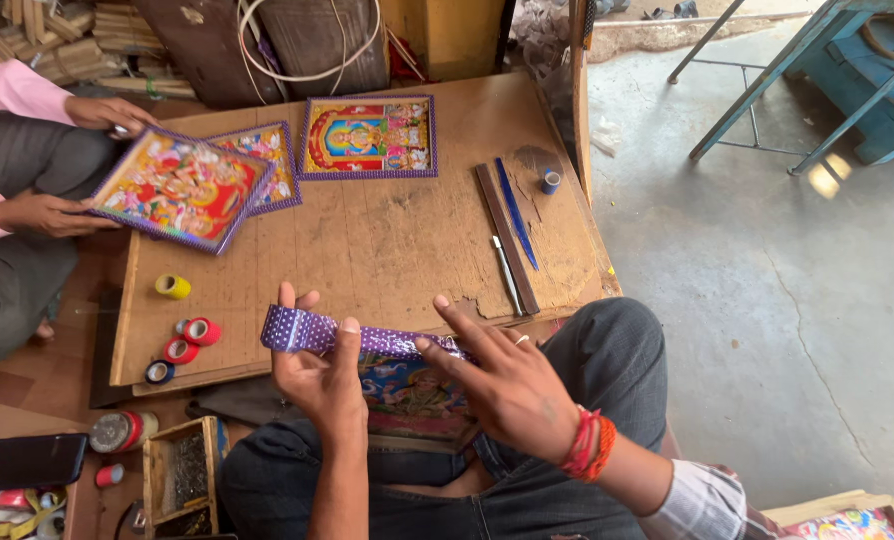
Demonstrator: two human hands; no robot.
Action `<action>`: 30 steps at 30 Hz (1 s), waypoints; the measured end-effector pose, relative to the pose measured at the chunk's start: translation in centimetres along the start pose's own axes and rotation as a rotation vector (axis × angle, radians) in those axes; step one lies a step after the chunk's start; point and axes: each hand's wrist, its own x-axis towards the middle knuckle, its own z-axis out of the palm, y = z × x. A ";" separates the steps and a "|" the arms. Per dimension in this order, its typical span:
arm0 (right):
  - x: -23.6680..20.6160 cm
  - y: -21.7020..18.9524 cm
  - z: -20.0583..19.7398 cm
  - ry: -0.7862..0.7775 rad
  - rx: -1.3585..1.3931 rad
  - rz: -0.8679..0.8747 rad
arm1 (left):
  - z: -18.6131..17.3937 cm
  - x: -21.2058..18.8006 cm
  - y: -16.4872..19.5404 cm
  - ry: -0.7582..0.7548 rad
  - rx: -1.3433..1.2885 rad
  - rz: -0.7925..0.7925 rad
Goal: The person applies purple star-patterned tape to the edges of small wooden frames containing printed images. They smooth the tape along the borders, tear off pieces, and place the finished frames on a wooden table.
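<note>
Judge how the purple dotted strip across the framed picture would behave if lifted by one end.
The purple dotted strip is thin and ribbon-like, so it would probably droop. It looks light and glossy, perhaps slippery. The left hand grips one end and the right hand presses it flat.

- Tape rolls lie on the worktop, at its near left corner.
- Framed picture lies at the worktop's far edge.
- Ruler lies along the worktop's right side.

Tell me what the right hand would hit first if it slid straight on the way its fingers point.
Probably the left hand: the right hand points leftward along the purple dotted strip, though depth is unclear.
</note>
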 end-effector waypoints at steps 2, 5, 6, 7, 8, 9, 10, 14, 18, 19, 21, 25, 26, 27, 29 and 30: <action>0.3 -1.1 0.8 -0.058 -0.107 0.074 | -0.2 -0.1 0.3 -0.009 0.017 0.005; 0.2 -1.6 1.3 -0.041 0.025 0.122 | -0.6 -0.3 0.5 -0.002 0.007 -0.003; 0.2 -1.5 1.4 -0.032 0.075 0.140 | -0.8 -0.4 0.3 0.004 0.000 -0.011; 0.1 -1.5 1.4 -0.032 0.136 0.161 | -1.2 -0.7 0.3 -0.009 -0.026 -0.038; 0.0 -1.5 1.4 -0.041 0.210 0.186 | -1.8 -1.2 0.2 -0.014 -0.039 -0.072; 0.1 -1.5 1.5 -0.057 0.217 0.181 | -2.4 -1.4 0.1 -0.015 -0.053 -0.098; 0.1 -1.6 1.4 -0.075 0.228 0.170 | -3.1 -1.6 0.1 -0.058 -0.090 -0.099; 1.0 -3.0 1.6 -0.120 0.165 0.096 | -5.6 -2.8 0.9 -0.199 -0.165 -0.124; 3.1 -5.1 2.6 -0.088 0.050 -0.029 | -5.9 -2.9 2.2 -0.241 -0.126 -0.116; 3.7 -5.5 2.8 -0.077 0.034 -0.055 | -5.7 -2.8 2.4 -0.247 -0.139 -0.139; 5.1 -5.8 3.4 -0.101 0.084 -0.025 | -5.8 -2.4 2.9 -0.244 -0.186 -0.174; 7.1 -5.3 3.9 -0.208 0.278 -0.010 | -6.4 -2.3 3.0 -0.247 -0.186 -0.162; 7.4 -5.1 4.0 -0.237 0.321 -0.023 | -6.5 -2.2 3.0 -0.253 -0.171 -0.156; 7.6 -4.9 3.9 -0.267 0.364 -0.036 | -6.6 -2.2 2.9 -0.258 -0.156 -0.151; 8.0 -4.6 3.8 -0.313 0.409 -0.067 | -6.7 -2.2 2.8 -0.263 -0.151 -0.151; 8.2 -4.4 3.8 -0.329 0.413 -0.086 | -6.7 -2.2 2.7 -0.262 -0.159 -0.156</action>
